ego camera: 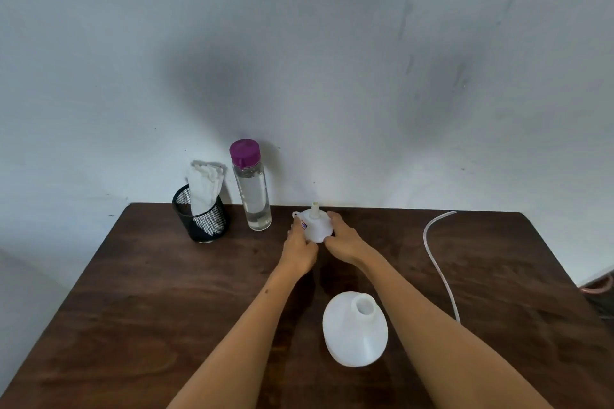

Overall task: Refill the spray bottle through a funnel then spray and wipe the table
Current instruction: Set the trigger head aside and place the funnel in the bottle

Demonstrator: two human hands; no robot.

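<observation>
we have both hands on the funnel (314,226), which sits upside down, spout up, at the back of the counter (166,276): left hand (299,251) and right hand (344,242) curl round its wide rim. it looks like light, stiff plastic, probably slick, so the rim is the sure hold. the open white spray bottle (355,330) stands nearer us; the water bottle (251,186) waits capped.
</observation>
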